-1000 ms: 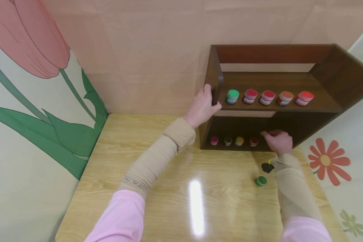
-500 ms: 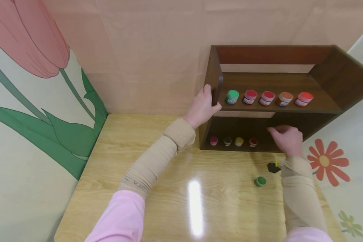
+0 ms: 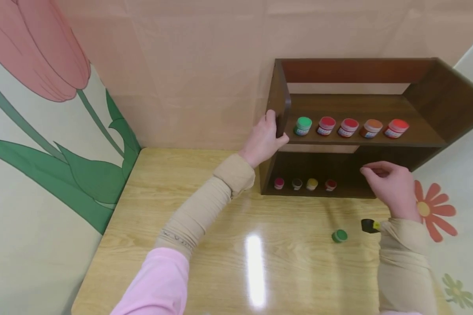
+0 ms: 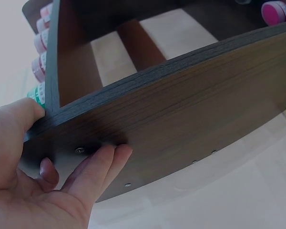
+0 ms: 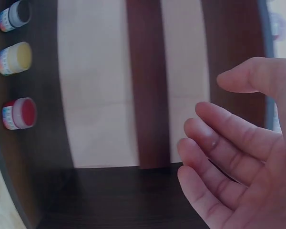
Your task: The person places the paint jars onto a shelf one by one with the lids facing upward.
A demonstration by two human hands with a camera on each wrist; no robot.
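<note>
A dark brown two-tier wooden shelf stands at the table's back right. My left hand grips its left side panel, thumb at the front edge and fingers against the outer face. My right hand is before the shelf's lower right part, its fingers loosely bent with nothing between them. On the lower tier sit small paint jars: pink, black, yellow and dark red. Several more, including a light green paint jar, line the upper tier's front edge.
A dark green-lidded jar rests on the wooden table in front of the shelf. A small black-and-yellow piece shows at the right cuff. A flower-printed wall rises close by on the right.
My right hand has moved rightward and a little toward me, away from the dark red jar, with its fingers holding nothing. My left hand stays on the side panel. The jars have not moved.
</note>
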